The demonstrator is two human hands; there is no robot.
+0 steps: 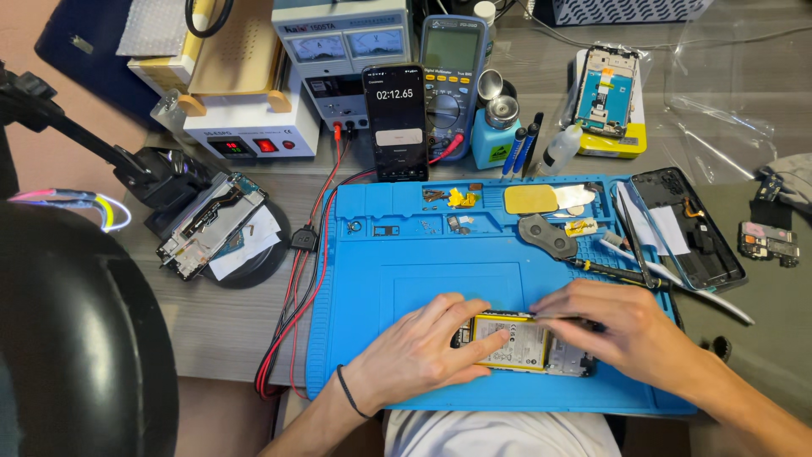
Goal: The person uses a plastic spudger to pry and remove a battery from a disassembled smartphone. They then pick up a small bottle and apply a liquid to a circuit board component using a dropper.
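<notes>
Inspection at the near edge of the blue work mat (364,279): an opened phone (524,343) lies flat there, back cover off, its pale yellow-edged battery (512,341) exposed and facing up.

Left hand (423,347): fingers spread and laid flat, fingertips pressing on the left part of the battery and the phone's left end. It steadies the unit and pinches nothing.

Right hand (622,326): fingers pressed together around a thin metal tool (554,317), whose tip lies along the far edge of the battery. Whether the tip is under the battery cannot be told.

Handling assessment: the phone appears light, stiff and thin, likely to slide on the mat unless held down. The battery is judged to be soft-walled and fragile; bending or piercing it would be a hazard. The safest hold is on the frame edges, with flat pressure rather than a pinch on the cell.

Surroundings: small parts and screws (448,203) sit in the trays along the mat's far edge, with a yellow pad (530,199) and a grey curved piece (548,235) beside them. A dark back cover (689,228) rests at the mat's right far corner. Beyond the far edge, a phone showing a timer (394,118) stands upright, with a multimeter (452,80) and a power supply (342,59) to either side. Red and black leads (300,296) run past the mat's left edge.
</notes>
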